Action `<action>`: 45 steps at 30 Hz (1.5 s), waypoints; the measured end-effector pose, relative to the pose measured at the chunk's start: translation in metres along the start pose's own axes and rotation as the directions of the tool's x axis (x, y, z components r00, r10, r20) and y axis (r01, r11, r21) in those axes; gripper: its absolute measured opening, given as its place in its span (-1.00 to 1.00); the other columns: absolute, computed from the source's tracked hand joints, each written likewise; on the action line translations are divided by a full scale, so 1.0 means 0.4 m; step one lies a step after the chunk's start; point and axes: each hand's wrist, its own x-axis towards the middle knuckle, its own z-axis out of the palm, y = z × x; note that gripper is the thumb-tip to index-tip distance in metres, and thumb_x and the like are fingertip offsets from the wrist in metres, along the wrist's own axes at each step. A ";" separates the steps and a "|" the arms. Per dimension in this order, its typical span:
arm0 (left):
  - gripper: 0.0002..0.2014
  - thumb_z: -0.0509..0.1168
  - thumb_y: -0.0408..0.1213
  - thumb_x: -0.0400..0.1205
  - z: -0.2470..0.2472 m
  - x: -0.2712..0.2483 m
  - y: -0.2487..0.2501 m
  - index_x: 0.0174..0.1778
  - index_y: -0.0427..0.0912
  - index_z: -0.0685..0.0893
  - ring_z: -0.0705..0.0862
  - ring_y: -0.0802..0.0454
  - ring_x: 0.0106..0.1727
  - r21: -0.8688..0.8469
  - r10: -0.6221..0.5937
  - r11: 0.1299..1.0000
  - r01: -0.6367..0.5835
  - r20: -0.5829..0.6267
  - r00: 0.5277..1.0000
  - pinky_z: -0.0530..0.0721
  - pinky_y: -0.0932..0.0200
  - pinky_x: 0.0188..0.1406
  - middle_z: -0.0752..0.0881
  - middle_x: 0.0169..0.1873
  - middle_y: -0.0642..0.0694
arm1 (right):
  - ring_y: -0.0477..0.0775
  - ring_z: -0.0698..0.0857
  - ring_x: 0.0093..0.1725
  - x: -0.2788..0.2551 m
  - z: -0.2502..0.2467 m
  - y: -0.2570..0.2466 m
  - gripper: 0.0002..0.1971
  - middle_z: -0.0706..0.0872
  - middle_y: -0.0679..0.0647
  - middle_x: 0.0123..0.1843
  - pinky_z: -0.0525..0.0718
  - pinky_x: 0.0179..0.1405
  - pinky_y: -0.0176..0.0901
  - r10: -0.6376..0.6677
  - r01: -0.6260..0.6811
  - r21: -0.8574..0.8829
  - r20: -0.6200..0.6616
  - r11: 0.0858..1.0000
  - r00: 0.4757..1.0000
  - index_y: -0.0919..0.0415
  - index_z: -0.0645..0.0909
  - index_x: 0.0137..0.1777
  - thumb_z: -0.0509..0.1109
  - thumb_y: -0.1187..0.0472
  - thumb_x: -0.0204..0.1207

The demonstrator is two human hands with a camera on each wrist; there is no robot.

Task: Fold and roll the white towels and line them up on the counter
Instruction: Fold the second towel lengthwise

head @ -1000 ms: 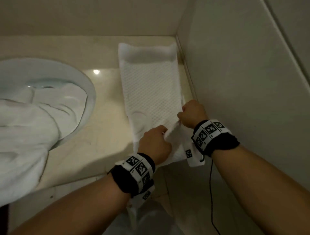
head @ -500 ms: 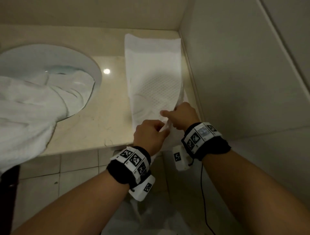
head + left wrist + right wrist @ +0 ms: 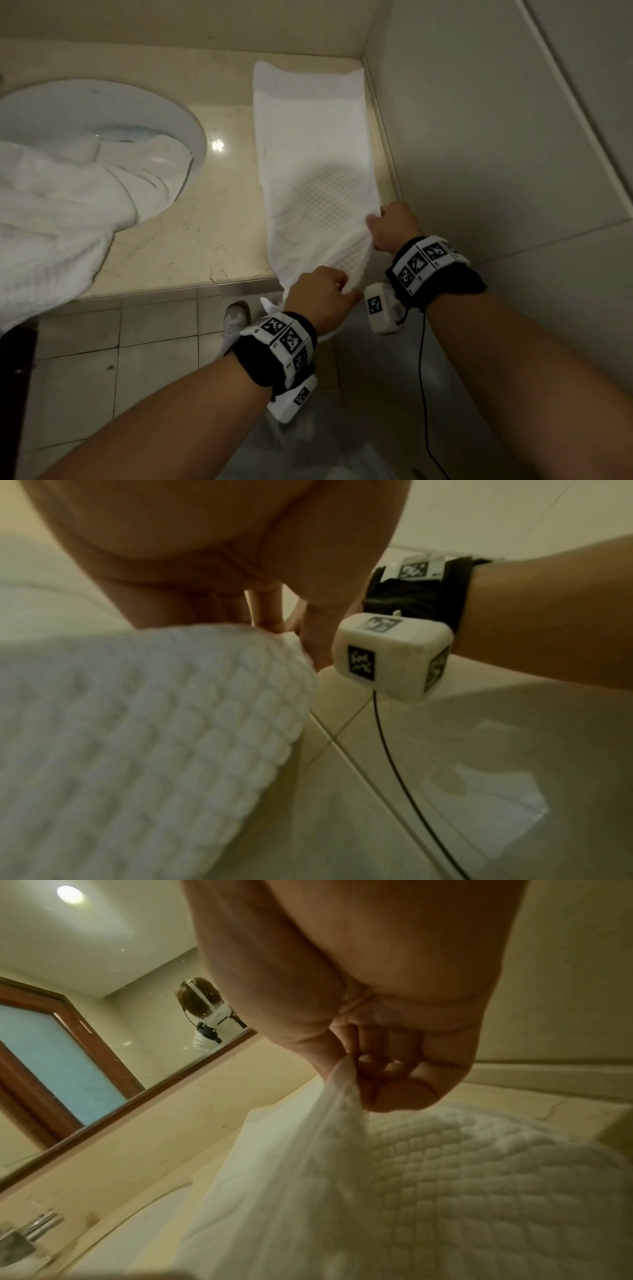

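A white waffle-weave towel (image 3: 315, 161) lies folded into a long strip on the beige counter (image 3: 191, 240), along the right wall. Its near end hangs over the counter's front edge. My left hand (image 3: 322, 294) grips the near left corner of that end, and my right hand (image 3: 390, 228) pinches the near right corner. In the right wrist view my thumb and curled fingers (image 3: 394, 1080) bunch the towel (image 3: 428, 1191) edge. In the left wrist view my fingers (image 3: 267, 610) hold the towel (image 3: 137, 737) from above.
A round white basin (image 3: 85, 113) sits at the left, with more white towels (image 3: 58, 212) heaped in and over it. The tiled wall (image 3: 496, 137) runs close on the right. A mirror (image 3: 85, 1010) stands behind the counter. A faucet (image 3: 34, 1229) shows low left in the right wrist view.
Both hands have drawn the towel's near end back over the counter edge and moved apart to its two corners. The far end now lies flat.
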 end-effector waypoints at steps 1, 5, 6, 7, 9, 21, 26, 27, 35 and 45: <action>-0.65 0.35 0.06 0.66 0.010 -0.001 0.012 -0.37 -0.04 0.58 0.65 -0.06 -0.20 -0.042 0.031 0.999 -0.030 0.024 0.999 0.61 0.08 -0.20 0.65 -0.33 -0.01 | 0.24 0.72 -0.11 0.004 -0.001 0.005 -0.75 0.69 0.24 -0.20 0.62 -0.30 -0.13 -0.006 0.005 0.021 0.016 1.000 1.000 0.47 0.62 -0.06 0.30 0.22 0.61; -0.74 0.30 -0.17 0.69 0.053 0.006 0.047 -0.34 -0.03 0.55 0.69 -0.12 -0.15 -0.162 0.086 0.985 -0.066 0.120 0.989 0.71 -0.08 -0.03 0.71 -0.23 -0.10 | 0.25 0.74 -0.01 0.017 -0.017 0.020 -0.74 0.74 0.29 -0.02 0.69 -0.03 0.00 -0.036 0.034 0.050 0.047 0.998 0.998 0.42 0.66 -0.06 0.24 0.22 0.65; -0.73 0.28 -0.23 0.68 0.064 0.011 0.050 -0.36 -0.03 0.52 0.68 -0.14 -0.17 -0.174 0.090 0.983 -0.062 0.156 0.984 0.71 -0.13 -0.03 0.68 -0.26 -0.10 | 0.22 0.71 -0.03 0.021 -0.020 0.026 -0.74 0.71 0.29 -0.05 0.66 -0.08 -0.02 -0.043 0.042 0.030 0.053 0.999 0.998 0.40 0.62 -0.14 0.23 0.24 0.66; -0.74 0.26 -0.29 0.68 0.072 0.016 0.054 -0.35 -0.04 0.52 0.66 -0.14 -0.19 -0.183 0.092 0.982 -0.055 0.202 0.975 0.71 -0.15 -0.06 0.66 -0.28 -0.09 | 0.21 0.69 -0.05 0.025 -0.022 0.032 -0.74 0.67 0.29 -0.07 0.63 -0.11 -0.04 -0.042 0.041 0.017 0.052 0.999 0.998 0.38 0.58 -0.19 0.22 0.24 0.67; -0.80 0.28 -0.32 0.68 0.086 0.023 0.053 -0.28 -0.08 0.59 0.66 -0.08 -0.19 -0.153 0.075 0.988 -0.030 0.294 0.953 0.67 -0.03 -0.12 0.68 -0.27 -0.07 | 0.28 0.72 0.04 0.030 -0.027 0.050 -0.73 0.70 0.33 0.03 0.68 0.00 0.00 -0.016 0.015 0.030 0.029 0.999 0.999 0.43 0.63 -0.05 0.21 0.22 0.67; -0.84 0.31 -0.13 0.72 -0.038 0.117 -0.057 0.09 -0.14 0.64 0.61 0.01 -0.55 -0.941 -0.476 0.290 0.173 0.015 0.880 0.56 0.24 -0.56 0.72 -0.44 -0.13 | 0.13 0.53 -0.07 -0.018 0.009 0.134 -0.72 0.70 0.38 0.11 0.43 -0.10 -0.16 0.118 -0.117 -0.028 0.031 0.993 0.993 0.51 0.65 0.17 0.16 0.38 0.66; -0.71 0.26 0.05 0.73 -0.051 0.116 -0.076 0.23 -0.02 0.68 0.90 -0.07 -0.13 -0.960 -0.445 0.199 0.196 0.089 0.891 0.77 0.01 0.04 0.90 -0.21 -0.10 | 0.28 0.70 -0.13 -0.037 0.025 0.145 -0.74 0.74 0.34 -0.11 0.66 -0.17 0.06 0.114 -0.110 0.095 -0.048 0.989 0.992 0.56 0.70 -0.04 0.16 0.51 0.53; -0.70 0.26 0.07 0.73 -0.054 0.114 -0.077 0.24 -0.01 0.68 0.90 -0.07 -0.11 -0.961 -0.449 0.194 0.198 0.092 0.889 0.76 0.00 0.08 0.90 -0.20 -0.10 | 0.26 0.70 -0.13 -0.040 0.030 0.148 -0.74 0.74 0.35 -0.09 0.64 -0.18 0.03 0.112 -0.104 0.100 -0.077 0.990 0.991 0.59 0.69 -0.01 0.17 0.51 0.52; -0.67 0.27 0.16 0.71 -0.081 0.093 -0.124 0.09 0.00 0.78 0.81 0.01 -0.41 -0.948 -0.520 0.254 0.194 0.035 0.853 0.70 0.08 -0.17 0.78 -0.48 -0.01 | 0.13 0.53 -0.23 -0.040 0.114 0.184 -0.63 0.51 0.13 -0.35 0.24 -0.47 -0.26 0.122 -0.129 -0.045 -0.127 0.991 0.984 0.19 0.31 -0.49 0.20 0.45 0.53; -0.52 0.27 0.20 0.70 -0.098 0.102 -0.159 -0.19 -0.20 0.68 0.64 0.09 -0.63 -0.947 -0.506 0.195 0.256 0.126 0.853 0.46 0.20 -0.45 0.59 -0.64 0.03 | 0.12 0.61 -0.03 -0.110 0.211 0.209 -0.58 0.61 0.12 0.07 0.62 -0.02 -0.01 0.299 -0.133 0.527 -0.243 0.840 0.923 0.30 0.42 0.16 0.34 -0.09 0.65</action>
